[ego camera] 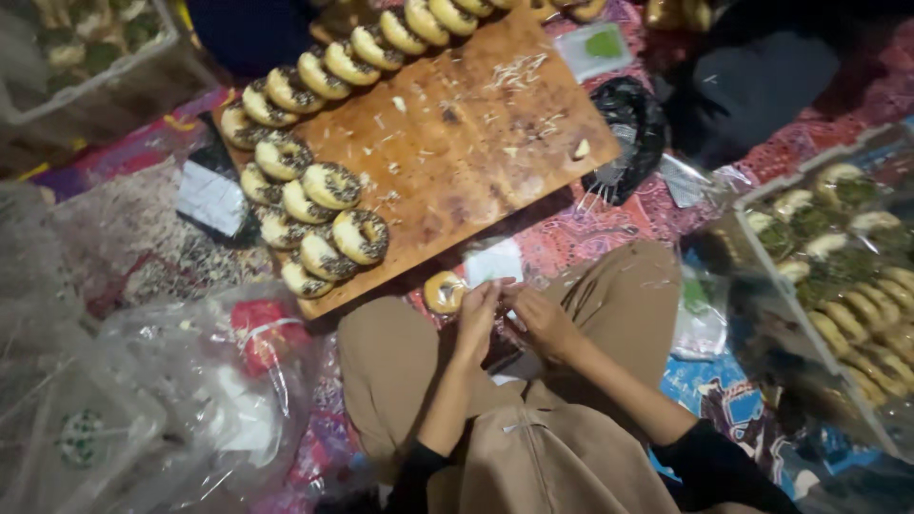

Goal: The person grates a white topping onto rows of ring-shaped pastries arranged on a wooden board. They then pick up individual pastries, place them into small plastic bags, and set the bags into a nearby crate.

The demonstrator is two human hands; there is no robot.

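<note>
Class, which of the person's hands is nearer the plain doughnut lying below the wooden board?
Left. The left hand sits just beside the plain doughnut; the right hand lies farther off, beyond the left.

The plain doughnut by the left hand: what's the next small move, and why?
Probably reach the left hand over and pick up the plain doughnut. It lies alone on the cloth just off the wooden board, while both hands, the right hand too, are busy together with something small I cannot make out.

We note: clear plastic bags point(190, 400) lower left, one with red patch; black bag point(633, 124) beside board's right end; clear box point(838, 276) right; small clear packet, green inside point(595, 46), top.
</note>
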